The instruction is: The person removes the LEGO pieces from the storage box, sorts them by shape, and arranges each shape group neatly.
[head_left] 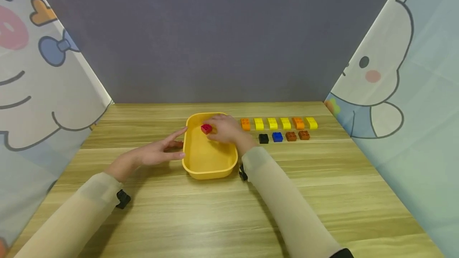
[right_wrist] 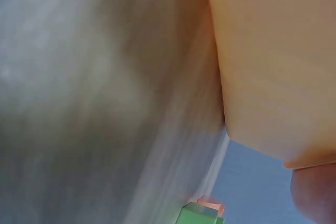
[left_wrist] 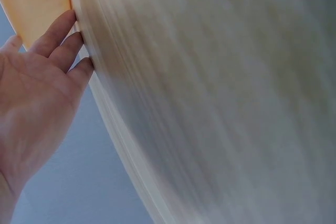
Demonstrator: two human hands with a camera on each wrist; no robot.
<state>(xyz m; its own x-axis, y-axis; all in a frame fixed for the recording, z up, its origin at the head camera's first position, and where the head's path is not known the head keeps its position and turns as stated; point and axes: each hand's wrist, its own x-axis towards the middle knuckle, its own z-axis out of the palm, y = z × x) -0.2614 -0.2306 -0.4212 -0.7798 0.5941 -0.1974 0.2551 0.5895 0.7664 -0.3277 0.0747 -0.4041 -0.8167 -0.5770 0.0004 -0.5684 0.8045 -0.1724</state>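
Head view | right hand point(head_left: 224, 128) fingers pinch studded red brick point(head_left: 206, 128) | left hand point(head_left: 157, 153) fingers straight

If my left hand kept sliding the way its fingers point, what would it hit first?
Most likely the yellow tray. The left hand lies with straight fingers aimed at the tray's left wall, the fingertips at or almost on its rim; the head view cannot settle contact.

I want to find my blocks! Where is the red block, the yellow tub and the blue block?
red block point(head_left: 206, 128): head view, on its top face.
yellow tub point(head_left: 209, 173): head view, on its near rim.
blue block point(head_left: 277, 137): head view, on its top.
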